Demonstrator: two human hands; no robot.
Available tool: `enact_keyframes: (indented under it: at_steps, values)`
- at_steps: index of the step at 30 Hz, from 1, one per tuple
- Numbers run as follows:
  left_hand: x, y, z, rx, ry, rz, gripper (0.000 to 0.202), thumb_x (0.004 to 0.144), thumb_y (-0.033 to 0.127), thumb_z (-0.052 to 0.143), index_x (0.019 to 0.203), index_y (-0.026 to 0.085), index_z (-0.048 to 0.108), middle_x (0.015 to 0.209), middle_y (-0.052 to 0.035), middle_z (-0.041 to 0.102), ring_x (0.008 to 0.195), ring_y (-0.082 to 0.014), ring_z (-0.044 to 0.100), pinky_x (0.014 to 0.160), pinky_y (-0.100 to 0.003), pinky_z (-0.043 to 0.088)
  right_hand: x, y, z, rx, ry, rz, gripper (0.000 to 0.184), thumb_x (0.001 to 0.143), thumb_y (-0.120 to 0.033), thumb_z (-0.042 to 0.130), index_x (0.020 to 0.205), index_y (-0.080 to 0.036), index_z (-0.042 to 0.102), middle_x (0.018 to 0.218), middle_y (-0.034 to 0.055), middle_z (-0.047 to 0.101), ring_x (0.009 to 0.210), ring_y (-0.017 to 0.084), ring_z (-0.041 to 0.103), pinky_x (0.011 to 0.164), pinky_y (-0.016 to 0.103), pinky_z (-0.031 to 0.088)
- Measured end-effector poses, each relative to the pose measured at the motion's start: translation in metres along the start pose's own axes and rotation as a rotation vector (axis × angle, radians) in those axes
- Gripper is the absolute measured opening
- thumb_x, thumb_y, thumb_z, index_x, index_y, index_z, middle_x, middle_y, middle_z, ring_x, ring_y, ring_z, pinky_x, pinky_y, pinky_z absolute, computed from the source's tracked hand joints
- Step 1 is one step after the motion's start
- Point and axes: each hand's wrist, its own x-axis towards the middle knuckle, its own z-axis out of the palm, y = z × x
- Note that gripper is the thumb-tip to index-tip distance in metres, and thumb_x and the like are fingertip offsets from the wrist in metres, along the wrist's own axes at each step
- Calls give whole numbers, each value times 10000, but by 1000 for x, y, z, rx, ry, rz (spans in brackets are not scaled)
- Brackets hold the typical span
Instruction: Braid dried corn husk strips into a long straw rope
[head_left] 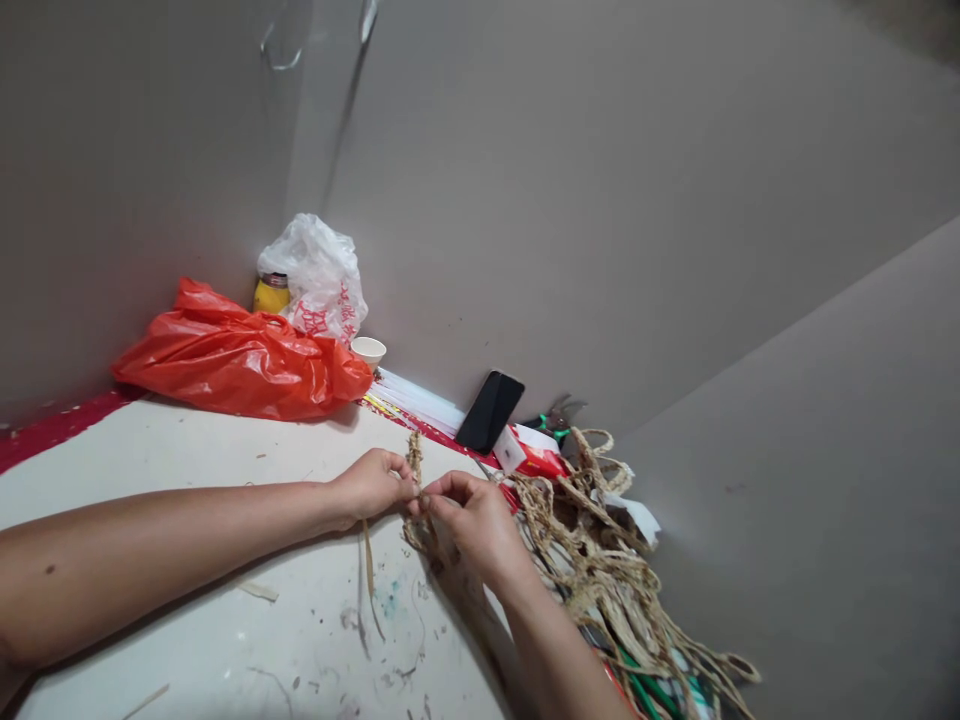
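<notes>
Head view: braid (414, 455) is pinched by closed left hand (373, 487) and right hand (472, 515); strands are best kept taut.

This is looking like a small handicraft workshop, a plain work corner rather than a lived-in room. Bare grey walls (600, 200) are meeting in a corner behind a white bench (225, 470), whose top is carrying paint flecks, smears and stray fibre scraps. A heap of plaited straw rope (600, 570) is lying along the bench's right edge, and cutters (559, 412) with green grips are resting just behind it. The left hand (375, 485) and right hand (472, 520) are pinching a braid (413, 455) of the same fibre. A red bag (240, 360), a white bag (319, 270), a jar (271, 293), a cup (368, 350) and a phone (490, 411) are sitting pushed back against the walls.
</notes>
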Motion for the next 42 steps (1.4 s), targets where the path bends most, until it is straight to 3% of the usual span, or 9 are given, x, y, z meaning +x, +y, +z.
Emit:
enact_keyframes:
  at_steps: [5, 11, 18, 22, 27, 29, 33, 38, 42]
  values:
    - [-2, 2, -1, -3, -3, -6, 100, 665, 230, 579, 627, 151, 531, 486, 43, 545, 334, -30, 280, 347, -185, 140, -6, 4, 6, -261, 35, -121, 148, 723, -170, 529, 640, -170, 652, 626, 46, 666, 571, 165, 552, 562, 262, 399]
    - [1, 2, -4, -48, -19, -37, 171, 612, 267, 627, 581, 169, 490, 373, 96, 357, 321, -36, 223, 328, -193, 117, -18, 1, 14, -632, 54, -303, 239, 810, -134, 483, 877, -179, 708, 789, 80, 670, 699, 181, 605, 651, 254, 410]
    - [7, 0, -6, -68, 39, -93, 67, 566, 135, 603, 587, 152, 541, 385, 69, 450, 307, -45, 290, 325, -192, 152, -38, -17, 21, -846, -41, -369, 219, 864, -250, 483, 915, -179, 683, 878, 93, 605, 727, 185, 581, 644, 262, 408]
    - [7, 0, -8, -101, 40, -104, 85, 544, 112, 604, 575, 148, 533, 384, 60, 484, 308, -46, 309, 336, -186, 166, -33, -23, 4, -588, -169, -434, 285, 903, -324, 431, 929, -214, 693, 926, 82, 631, 836, 194, 587, 724, 274, 435]
    - [9, 2, -15, -160, -30, -104, 138, 545, 193, 633, 630, 150, 533, 477, 16, 592, 302, -31, 246, 337, -192, 119, -6, -7, -15, -109, 111, -251, 353, 845, -446, 507, 982, -150, 641, 888, 104, 668, 800, 217, 617, 701, 312, 470]
    - [10, 2, -17, -175, -72, -100, 180, 531, 229, 652, 648, 150, 540, 502, 13, 600, 308, -25, 246, 341, -192, 109, 2, 1, -12, 102, 17, -91, 369, 781, -463, 590, 976, -152, 615, 864, 94, 672, 770, 216, 634, 651, 305, 485]
    - [13, -1, -18, -199, -111, -89, 232, 513, 260, 678, 668, 153, 543, 515, 18, 599, 307, -22, 257, 345, -192, 93, 7, 12, 4, 471, -212, 209, 370, 712, -449, 672, 929, -173, 556, 800, 48, 662, 526, 136, 596, 450, 247, 462]
    - [14, -3, -14, -188, -94, -70, 209, 537, 232, 649, 693, 175, 522, 494, 20, 598, 314, -50, 346, 341, -186, 115, 10, 21, 12, 573, -341, 291, 381, 694, -480, 685, 777, -134, 550, 720, 41, 624, 441, 83, 531, 333, 164, 372]
    - [11, -3, -11, -104, -58, -57, 191, 559, 232, 633, 703, 184, 518, 470, 32, 583, 325, -63, 374, 346, -180, 147, 13, 24, 6, 548, -457, 307, 374, 708, -469, 683, 744, -119, 556, 588, -13, 542, 343, 5, 312, 292, 124, 141]
